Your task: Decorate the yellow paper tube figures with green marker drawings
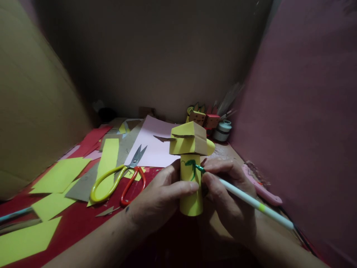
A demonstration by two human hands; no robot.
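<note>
A yellow paper figure stands upright in my left hand, whose thumb lies across the front of its tube-shaped body. Its boxy head, yellow with a brown cardboard side, has two pointed brown pieces sticking out to the left. Pinched in my right hand is a white marker with a green tip. That tip touches the tube just below the head, beside dark green marks drawn there. To the left of my left hand lie scissors with one yellow and one red handle, blades apart.
Yellow paper pieces and grey card scraps cover the red table at left. A pale pink sheet lies behind. Small box figures and a light-blue jar stand at back right. A pink tool lies near the right wall.
</note>
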